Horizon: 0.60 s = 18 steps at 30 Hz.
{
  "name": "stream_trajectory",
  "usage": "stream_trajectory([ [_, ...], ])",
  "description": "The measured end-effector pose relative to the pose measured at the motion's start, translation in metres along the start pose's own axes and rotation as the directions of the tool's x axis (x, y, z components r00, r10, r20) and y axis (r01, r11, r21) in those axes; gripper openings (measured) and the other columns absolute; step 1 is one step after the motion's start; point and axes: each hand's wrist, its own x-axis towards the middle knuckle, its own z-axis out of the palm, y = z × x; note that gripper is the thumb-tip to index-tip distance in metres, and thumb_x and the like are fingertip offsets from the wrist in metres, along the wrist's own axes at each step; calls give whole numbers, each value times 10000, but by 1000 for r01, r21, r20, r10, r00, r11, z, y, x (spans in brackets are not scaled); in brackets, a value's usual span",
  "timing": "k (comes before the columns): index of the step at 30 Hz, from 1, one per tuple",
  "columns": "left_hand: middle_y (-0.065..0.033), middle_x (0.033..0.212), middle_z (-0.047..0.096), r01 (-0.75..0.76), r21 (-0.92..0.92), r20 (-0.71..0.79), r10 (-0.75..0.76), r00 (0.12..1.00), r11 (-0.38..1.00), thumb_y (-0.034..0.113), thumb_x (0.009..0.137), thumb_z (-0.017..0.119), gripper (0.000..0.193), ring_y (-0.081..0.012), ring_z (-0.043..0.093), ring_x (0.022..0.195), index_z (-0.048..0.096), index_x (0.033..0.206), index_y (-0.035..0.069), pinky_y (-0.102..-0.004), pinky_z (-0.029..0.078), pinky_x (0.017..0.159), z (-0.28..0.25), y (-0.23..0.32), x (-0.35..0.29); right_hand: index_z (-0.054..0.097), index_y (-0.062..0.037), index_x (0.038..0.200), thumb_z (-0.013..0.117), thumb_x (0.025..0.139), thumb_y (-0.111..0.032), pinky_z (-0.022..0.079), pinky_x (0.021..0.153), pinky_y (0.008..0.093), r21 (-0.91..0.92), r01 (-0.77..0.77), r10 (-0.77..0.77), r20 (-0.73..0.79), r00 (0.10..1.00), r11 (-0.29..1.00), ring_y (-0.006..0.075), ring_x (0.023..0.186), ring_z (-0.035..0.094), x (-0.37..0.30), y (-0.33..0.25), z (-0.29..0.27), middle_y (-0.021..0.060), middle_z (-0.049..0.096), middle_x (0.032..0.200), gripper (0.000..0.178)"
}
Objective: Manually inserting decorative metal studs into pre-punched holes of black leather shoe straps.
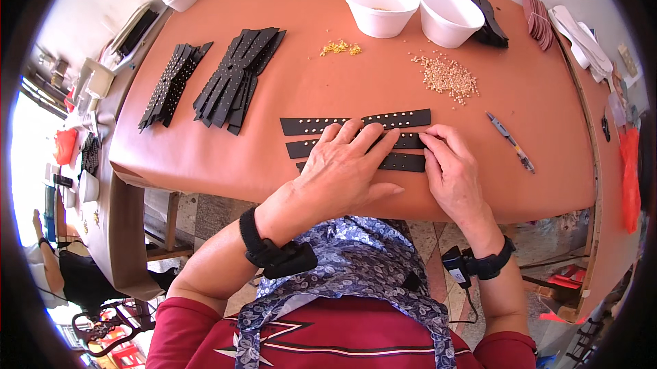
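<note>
Three black strips lie one below another across the table in front of me. The farthest strip [409, 119] carries two rows of pale metal studs. On the middle strip [298, 148] some studs show too. The nearest strip [405, 162] shows only tiny dots. My left hand [349, 160] rests flat over all three, fingers spread, hiding their middles. At the right end of the middle strip, my right hand [452, 167] has thumb and index finger brought together; whatever is between them is too small to make out.
Loose studs [448, 78] lie scattered beyond my right hand, and yellow bits [340, 48] farther left. Two white bowls [380, 9] stand at the back. Studded strip bundles [238, 78] lie at the left. A pen [510, 142] is on the right.
</note>
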Motion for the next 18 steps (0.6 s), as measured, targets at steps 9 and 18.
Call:
stream_trajectory([
  [9,-165,1322,513,-23,69,-89,29,996,997,530,847,712,742,-394,477,1248,577,1375,26,-515,418,1016,17,1,-2,677,51,1096,641,876,36,532,866,405,-27,20,-20,-14,1000,999,322,1014,641,-1,0,0,140,610,1131,224],
  [18,-167,1357,489,31,10,-78,-30,997,999,532,846,727,754,-406,436,1293,559,1425,80,-533,360,1087,20,0,-4,667,58,1107,631,882,51,532,873,403,-56,32,-32,-2,999,998,335,1028,646,0,-2,-1,152,618,1143,227],
])
